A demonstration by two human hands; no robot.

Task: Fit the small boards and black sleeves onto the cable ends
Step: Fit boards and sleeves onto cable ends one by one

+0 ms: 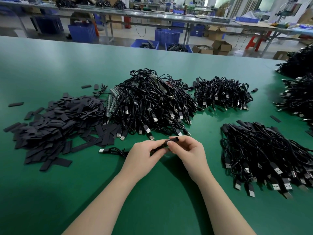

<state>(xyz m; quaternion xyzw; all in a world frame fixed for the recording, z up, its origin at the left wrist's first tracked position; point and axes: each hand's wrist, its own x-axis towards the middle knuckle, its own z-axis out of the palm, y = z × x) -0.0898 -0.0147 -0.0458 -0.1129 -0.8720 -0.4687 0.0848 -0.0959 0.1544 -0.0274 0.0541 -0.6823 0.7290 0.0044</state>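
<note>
My left hand (144, 154) and my right hand (188, 150) meet over the green table (50, 68), near its front middle. My right hand pinches a black sleeve (174, 139) by its end. My left hand holds the end of a black cable (115, 150), which trails left on the table to a USB plug (101, 150). Sleeve and cable end touch between my fingers; any small board there is hidden. A heap of flat black sleeves (55, 121) lies at the left. Strips of small boards (111, 103) lie beside the big cable pile (152, 104).
A smaller cable pile (221, 94) sits behind to the right, a pile of sleeved cables (264, 155) at the right front, and more cable heaps (298, 87) at the far right edge. Blue crates (166, 37) and benches stand beyond the table.
</note>
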